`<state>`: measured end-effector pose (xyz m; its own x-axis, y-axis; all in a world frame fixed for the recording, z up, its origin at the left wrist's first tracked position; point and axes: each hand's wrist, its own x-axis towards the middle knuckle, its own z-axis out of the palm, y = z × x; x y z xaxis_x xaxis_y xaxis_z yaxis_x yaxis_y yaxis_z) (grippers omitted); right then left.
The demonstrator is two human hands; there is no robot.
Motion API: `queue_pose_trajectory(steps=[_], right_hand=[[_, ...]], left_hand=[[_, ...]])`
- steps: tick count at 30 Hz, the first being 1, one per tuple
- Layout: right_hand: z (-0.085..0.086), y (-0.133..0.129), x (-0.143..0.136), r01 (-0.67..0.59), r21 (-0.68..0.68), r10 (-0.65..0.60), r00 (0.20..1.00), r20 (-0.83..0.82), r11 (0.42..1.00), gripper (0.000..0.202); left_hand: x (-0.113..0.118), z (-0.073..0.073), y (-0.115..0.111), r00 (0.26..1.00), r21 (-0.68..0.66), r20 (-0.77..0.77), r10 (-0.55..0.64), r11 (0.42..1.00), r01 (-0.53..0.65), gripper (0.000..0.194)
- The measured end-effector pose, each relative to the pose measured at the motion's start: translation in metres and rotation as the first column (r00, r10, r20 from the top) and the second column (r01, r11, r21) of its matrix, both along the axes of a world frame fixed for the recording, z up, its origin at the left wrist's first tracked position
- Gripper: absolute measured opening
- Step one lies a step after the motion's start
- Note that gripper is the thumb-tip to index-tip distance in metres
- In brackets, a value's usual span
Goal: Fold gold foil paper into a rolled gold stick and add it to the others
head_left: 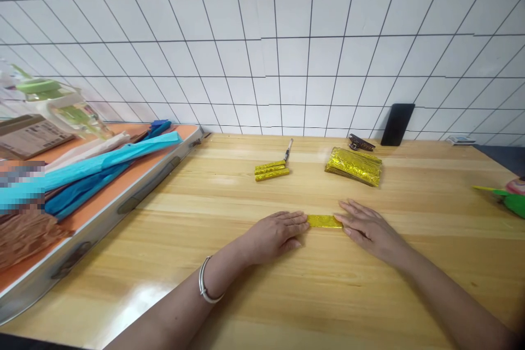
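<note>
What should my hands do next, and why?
Probably press and smooth along the gold strip: it lies on the table, with your left hand's fingers at one end and your right hand's at the other.

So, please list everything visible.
Wall: one, white, back
Table: one, tan, centre
Case: one, orange, left
Sheets: several, blue and brown, left
Box: one, brown, left
Container: one, greenish, left
Rolls: two or more, gold, centre
Pen: one, black-white, by rolls
Stack: one, gold, right
Clip: one, dark, behind stack
Slab: one, black, against wall
Flat item: one, whitish, right
Unclear items: several, green and pink, right
Strip: one, gold, front centre
Bracelet: one, silver, left wrist
Left hand, right hand: two, bare, strip's ends
</note>
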<state>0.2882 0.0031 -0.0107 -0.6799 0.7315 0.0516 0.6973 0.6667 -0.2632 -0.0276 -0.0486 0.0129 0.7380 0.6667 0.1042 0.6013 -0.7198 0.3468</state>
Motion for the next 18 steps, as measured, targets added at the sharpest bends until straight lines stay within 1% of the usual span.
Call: queue_pose_trajectory(steps=[4,12,15,18], right_hand=[[0.001,-0.002,0.0,-0.002,0.014,0.002,1.0,0.015,1.0,0.043],[-0.001,-0.001,0.003,0.002,0.017,-0.002,1.0,0.01,1.0,0.043],[-0.001,-0.001,0.003,0.006,0.023,-0.006,1.0,0.016,1.0,0.043],[0.001,-0.002,0.003,0.008,0.026,-0.008,1.0,0.028,1.0,0.043]], left_hand=[[-0.003,0.004,0.0,1.0,-0.007,-0.004,0.013,1.0,-0.013,0.042],[-0.001,0.012,-0.002,0.999,-0.009,0.023,0.022,1.0,-0.022,0.037],[0.0,0.01,-0.001,0.998,0.008,0.042,0.036,0.999,-0.036,0.034],[0.0,0.004,0.0,0.997,0.014,0.048,0.057,0.998,-0.057,0.032]])
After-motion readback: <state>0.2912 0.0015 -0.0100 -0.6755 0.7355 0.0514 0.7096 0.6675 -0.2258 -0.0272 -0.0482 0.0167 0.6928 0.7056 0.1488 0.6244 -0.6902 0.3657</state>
